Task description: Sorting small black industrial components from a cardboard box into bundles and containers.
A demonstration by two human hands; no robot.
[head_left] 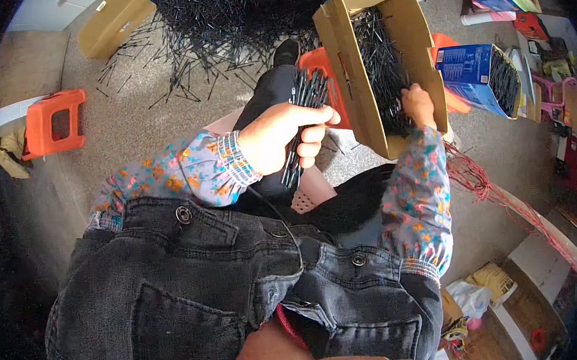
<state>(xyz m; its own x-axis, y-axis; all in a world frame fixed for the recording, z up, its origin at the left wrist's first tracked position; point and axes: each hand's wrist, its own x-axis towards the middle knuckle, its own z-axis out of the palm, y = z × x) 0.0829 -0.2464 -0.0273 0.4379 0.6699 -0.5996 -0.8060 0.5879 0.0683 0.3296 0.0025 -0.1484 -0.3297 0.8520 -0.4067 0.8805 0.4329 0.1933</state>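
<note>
A bundle of thin black sticks point(309, 90) is in my left hand point(278, 138), fingers wrapped round its middle and thumb across the front. The bundle stands nearly upright, its ends poking out above and below the fist. Just right of it, a tall open cardboard box point(420, 41) holds many similar black sticks point(377, 55), lying roughly lengthwise. My right hand point(419, 105) reaches over the box's right side, its fingers curled down at the sticks. What those fingertips pinch, if anything, is hidden.
A large heap of black sticks point(240, 19) covers the floor ahead, with strays spreading left. Further right stands a blue box point(474, 68) of black sticks. Orange stools point(37, 126) are at left and behind the cardboard box. Red cords point(478, 187) trail at right.
</note>
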